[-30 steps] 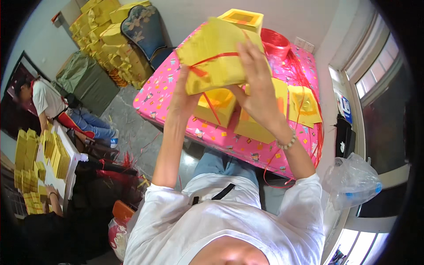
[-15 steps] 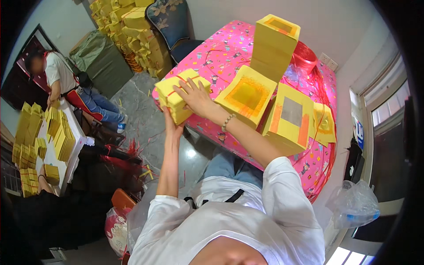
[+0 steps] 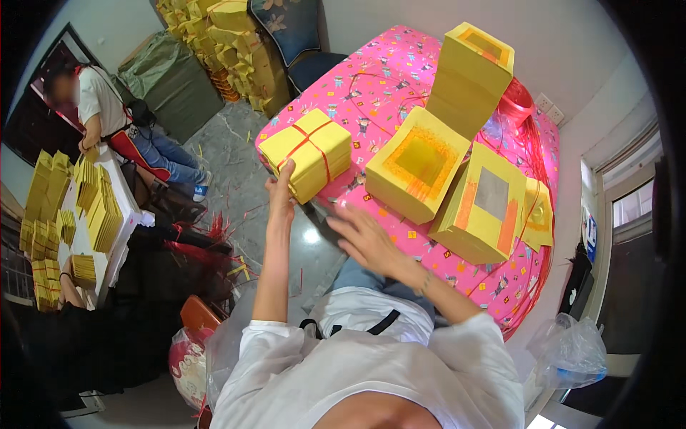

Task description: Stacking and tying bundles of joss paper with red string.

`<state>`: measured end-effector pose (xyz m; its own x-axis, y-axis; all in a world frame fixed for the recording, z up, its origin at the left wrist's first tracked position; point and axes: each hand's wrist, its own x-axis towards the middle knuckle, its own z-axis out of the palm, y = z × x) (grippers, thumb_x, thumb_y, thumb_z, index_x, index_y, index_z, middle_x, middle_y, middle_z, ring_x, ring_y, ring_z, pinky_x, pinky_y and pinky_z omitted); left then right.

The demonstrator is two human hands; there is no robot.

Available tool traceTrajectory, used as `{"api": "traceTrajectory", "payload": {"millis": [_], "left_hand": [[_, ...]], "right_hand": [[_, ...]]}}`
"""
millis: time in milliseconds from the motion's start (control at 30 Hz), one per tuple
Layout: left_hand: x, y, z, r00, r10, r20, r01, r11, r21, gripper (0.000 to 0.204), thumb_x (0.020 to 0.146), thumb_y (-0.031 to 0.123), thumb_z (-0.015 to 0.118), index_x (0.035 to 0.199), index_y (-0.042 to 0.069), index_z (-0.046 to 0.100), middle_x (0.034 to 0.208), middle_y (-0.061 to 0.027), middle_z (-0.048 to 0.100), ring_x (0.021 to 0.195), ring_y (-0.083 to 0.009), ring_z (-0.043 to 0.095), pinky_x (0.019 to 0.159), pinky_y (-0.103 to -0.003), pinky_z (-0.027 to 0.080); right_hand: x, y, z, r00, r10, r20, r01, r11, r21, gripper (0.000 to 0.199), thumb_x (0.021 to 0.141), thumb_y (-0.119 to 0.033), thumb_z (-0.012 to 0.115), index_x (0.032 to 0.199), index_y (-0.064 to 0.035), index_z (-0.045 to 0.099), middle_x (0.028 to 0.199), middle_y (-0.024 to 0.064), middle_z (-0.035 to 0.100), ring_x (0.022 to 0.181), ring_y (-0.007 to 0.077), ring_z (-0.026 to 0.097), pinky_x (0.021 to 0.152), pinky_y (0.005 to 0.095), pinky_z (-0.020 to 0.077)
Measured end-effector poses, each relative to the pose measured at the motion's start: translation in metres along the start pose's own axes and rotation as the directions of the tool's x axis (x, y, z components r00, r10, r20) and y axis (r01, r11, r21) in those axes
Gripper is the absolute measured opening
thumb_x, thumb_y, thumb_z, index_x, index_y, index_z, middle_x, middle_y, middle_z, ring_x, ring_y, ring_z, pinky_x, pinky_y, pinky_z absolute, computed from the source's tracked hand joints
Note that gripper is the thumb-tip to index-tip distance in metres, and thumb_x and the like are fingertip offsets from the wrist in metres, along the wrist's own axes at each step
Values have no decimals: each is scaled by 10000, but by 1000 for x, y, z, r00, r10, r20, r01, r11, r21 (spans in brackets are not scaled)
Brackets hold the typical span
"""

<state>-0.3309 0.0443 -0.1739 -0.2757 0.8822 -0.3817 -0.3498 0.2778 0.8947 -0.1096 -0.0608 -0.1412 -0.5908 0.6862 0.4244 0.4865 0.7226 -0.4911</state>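
Observation:
A thick bundle of yellow paper (image 3: 307,150), tied crosswise with red string, rests at the left corner of the pink-covered table. My left hand (image 3: 281,189) grips its near left corner, with the thumb up against the side and the other fingers partly hidden. My right hand (image 3: 368,239) is off the bundle, over the table's near edge; it holds nothing and its fingers are apart, slightly blurred. To the right of the bundle stands a yellow stack with an orange-edged square on top (image 3: 418,157). Beside that is a yellow stack with a grey square (image 3: 486,193).
A tall yellow stack (image 3: 468,86) and a roll of red string (image 3: 516,104) stand farther back on the pink tablecloth (image 3: 371,64). At left, a person (image 3: 107,107) leans at a white table (image 3: 125,214) with yellow paper stacks. A blue chair (image 3: 289,32) stands behind.
My right hand has lifted off the bundle's top and drawn back toward me, baring the crossed red string. My left hand stays at the bundle's corner. The view has shifted slightly.

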Motion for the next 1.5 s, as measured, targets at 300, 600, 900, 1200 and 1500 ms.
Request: {"api": "traceTrajectory", "payload": {"millis": [300,600,900,1200,1500], "left_hand": [[151,-11,94,951,195,-239,-150,969,196,969,690,574,748,1357,51,277,1243,-152,468,1008,-246,568,621,-380,506],[279,17,201,966,249,-70,-232,954,191,1150,658,624,734,1449,34,143,1409,-183,360,1269,-303,404,1003,-415,385],[304,31,213,917,175,358,-192,981,12,722,839,530,619,1371,138,329,1281,-98,478,1144,-254,515,868,-460,480],[64,55,206,542,510,668,-810,529,254,439,848,229,667,1217,24,547,1151,-94,599,1005,-165,579,856,-303,470],[-141,43,203,3,77,997,-993,119,-7,521,715,234,781,1174,79,587,1107,-94,600,999,-252,594,862,-362,464]], "right_hand": [[-145,-45,-30,928,364,77,-371,922,108,407,822,-62,617,1224,-71,550,1247,157,500,1192,347,486,962,408,442],[-168,-54,-36,741,656,-143,-642,754,138,340,831,-55,610,1171,-69,600,1125,105,585,1012,275,586,849,366,488],[-168,-44,-61,762,602,-239,-593,797,117,303,810,-5,603,1110,-51,623,1056,92,613,888,252,620,746,346,509],[-177,-36,-109,758,498,-423,-587,803,-106,284,781,-8,612,1061,-52,637,980,100,625,892,280,611,740,374,505],[-190,-26,-163,501,544,-673,-816,556,-158,470,823,-116,653,1256,-25,495,1227,180,521,1115,331,527,928,391,443]]}}
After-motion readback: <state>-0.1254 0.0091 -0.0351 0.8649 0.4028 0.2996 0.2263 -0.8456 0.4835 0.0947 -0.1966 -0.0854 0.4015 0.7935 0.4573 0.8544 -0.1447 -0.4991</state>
